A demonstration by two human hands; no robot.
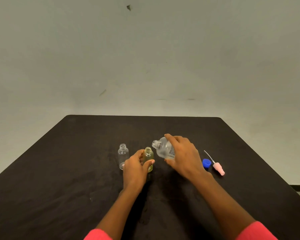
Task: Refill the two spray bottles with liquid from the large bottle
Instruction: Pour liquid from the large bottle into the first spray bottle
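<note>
A small yellowish spray bottle [149, 155] stands upright and uncapped on the black table; my left hand [135, 166] grips its body. My right hand [184, 155] holds the large clear bottle [163, 148], tilted with its open neck pointing left, just above and to the right of the yellowish bottle's mouth. No liquid stream is visible. A second small clear spray bottle [123, 155] stands uncapped to the left of my left hand, untouched.
A blue cap [206, 163] and a pink spray head with its dip tube [218, 168] lie on the table [76, 170] to the right of my right hand. A grey wall rises behind the table's far edge.
</note>
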